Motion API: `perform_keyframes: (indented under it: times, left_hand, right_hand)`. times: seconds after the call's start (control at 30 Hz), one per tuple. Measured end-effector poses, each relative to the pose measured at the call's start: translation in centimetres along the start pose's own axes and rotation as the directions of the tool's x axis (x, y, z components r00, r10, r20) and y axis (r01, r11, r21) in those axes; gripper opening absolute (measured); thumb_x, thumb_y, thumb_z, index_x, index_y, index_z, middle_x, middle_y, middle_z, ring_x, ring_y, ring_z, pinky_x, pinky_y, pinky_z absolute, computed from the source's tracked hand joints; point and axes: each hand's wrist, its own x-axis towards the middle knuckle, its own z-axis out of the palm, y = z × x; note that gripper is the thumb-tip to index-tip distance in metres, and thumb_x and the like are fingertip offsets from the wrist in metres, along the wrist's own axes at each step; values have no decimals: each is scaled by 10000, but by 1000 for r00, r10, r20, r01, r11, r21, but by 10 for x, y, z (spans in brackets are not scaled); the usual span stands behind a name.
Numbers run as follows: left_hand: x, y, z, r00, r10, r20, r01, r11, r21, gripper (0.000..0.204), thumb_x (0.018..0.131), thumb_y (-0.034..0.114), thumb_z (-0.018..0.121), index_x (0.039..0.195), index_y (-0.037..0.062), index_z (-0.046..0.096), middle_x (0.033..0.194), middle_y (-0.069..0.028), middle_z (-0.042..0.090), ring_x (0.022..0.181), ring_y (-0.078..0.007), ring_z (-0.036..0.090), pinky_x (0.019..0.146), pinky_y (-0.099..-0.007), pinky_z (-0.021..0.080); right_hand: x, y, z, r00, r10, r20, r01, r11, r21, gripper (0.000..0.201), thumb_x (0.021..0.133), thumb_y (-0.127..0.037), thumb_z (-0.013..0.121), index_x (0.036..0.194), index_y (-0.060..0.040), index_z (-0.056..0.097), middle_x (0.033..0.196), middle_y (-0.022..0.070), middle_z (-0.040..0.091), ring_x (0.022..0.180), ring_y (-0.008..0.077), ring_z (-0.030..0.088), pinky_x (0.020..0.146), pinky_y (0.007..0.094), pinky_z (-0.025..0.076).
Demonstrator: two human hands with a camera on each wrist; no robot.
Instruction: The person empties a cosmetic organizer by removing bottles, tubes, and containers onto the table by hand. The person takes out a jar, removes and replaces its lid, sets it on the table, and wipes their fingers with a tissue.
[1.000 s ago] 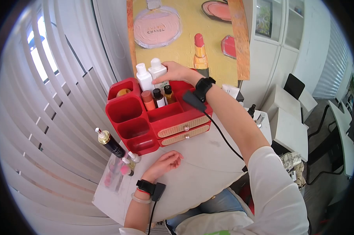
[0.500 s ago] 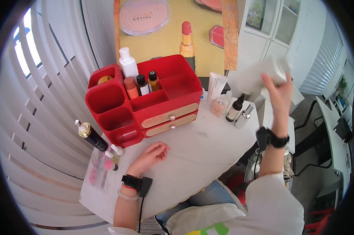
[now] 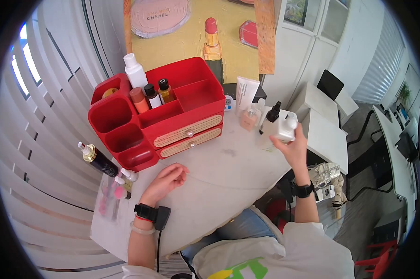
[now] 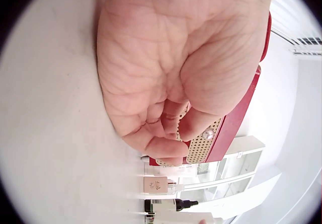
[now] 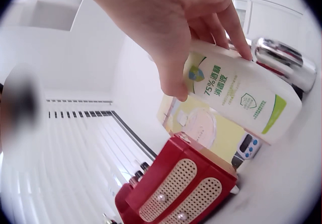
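My right hand (image 3: 291, 145) grips a white bottle (image 3: 277, 131) with a green label (image 5: 236, 95), holding it just above the white table (image 3: 228, 179) at the right, beside a dark pump bottle (image 3: 270, 116). My left hand (image 3: 165, 179) rests on the table with fingers loosely curled and holds nothing (image 4: 161, 108). It lies just in front of the red organiser (image 3: 149, 121) with two woven drawers (image 3: 189, 135). Several small bottles (image 3: 147, 95) stand in the organiser's back compartments.
A white tube (image 3: 244, 95) and a small pink bottle (image 3: 249, 118) stand right of the organiser. A black-and-gold bottle (image 3: 96, 158) and small pink items (image 3: 117, 190) lie at the table's left edge. A painted board (image 3: 196, 37) leans behind. A silver cylinder (image 5: 282, 58) is near the white bottle.
My right hand lifted the white bottle out of the organiser, swung it high to the right, and has now brought it down near the table's right side. The left hand stayed put.
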Motion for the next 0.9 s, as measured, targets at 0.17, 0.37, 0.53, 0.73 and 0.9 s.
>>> perform_keyframes:
  times: [0.17, 0.37, 0.53, 0.73, 0.9]
  left_hand:
    - [1, -6, -5, 999, 31, 11, -31, 1000, -4, 234, 1041, 223, 446, 1057, 41, 592, 862, 10, 527, 810, -77, 494, 741, -214, 421]
    - [2, -6, -4, 1000, 19, 2, -19, 1000, -24, 235, 1039, 233, 454, 1058, 44, 592, 867, 12, 531, 823, -71, 503, 750, -209, 428]
    - [3, -9, -8, 999, 24, 29, -23, 999, -37, 234, 1040, 232, 451, 1058, 47, 594, 867, 12, 534, 821, -67, 503, 754, -206, 430]
    - [1, -12, -7, 1000, 19, 6, -19, 999, -30, 226, 1039, 223, 450, 1053, 50, 594, 862, 14, 542, 807, -69, 507, 745, -204, 430]
    - [2, -14, -7, 999, 37, -6, -38, 999, -23, 225, 1039, 228, 454, 1046, 55, 598, 856, 15, 546, 801, -69, 508, 742, -205, 427]
  right_hand:
    - [3, 12, 34, 996, -60, -60, 55, 995, -88, 688, 692, -309, 866, 1195, -21, 496, 1055, 140, 626, 918, 259, 640, 719, 351, 530]
    - [0, -21, 24, 962, -177, -208, 73, 899, -431, 885, 721, -328, 830, 1404, -20, 358, 1192, 138, 510, 1006, 311, 582, 754, 401, 524]
    - [4, -68, 40, 881, -317, -351, 160, 898, -409, 747, 795, -234, 769, 1383, 13, 380, 1183, 171, 514, 1081, 352, 529, 853, 393, 488]
    - [57, -170, 112, 830, -557, 2, 530, 790, 309, 545, 809, -196, 748, 1259, -8, 506, 1142, 171, 555, 1084, 323, 540, 896, 371, 475]
    - [147, -213, 211, 722, -587, 366, 419, 792, 443, 750, 764, -261, 814, 1347, 11, 428, 1309, 206, 515, 1225, 287, 518, 1013, 375, 439]
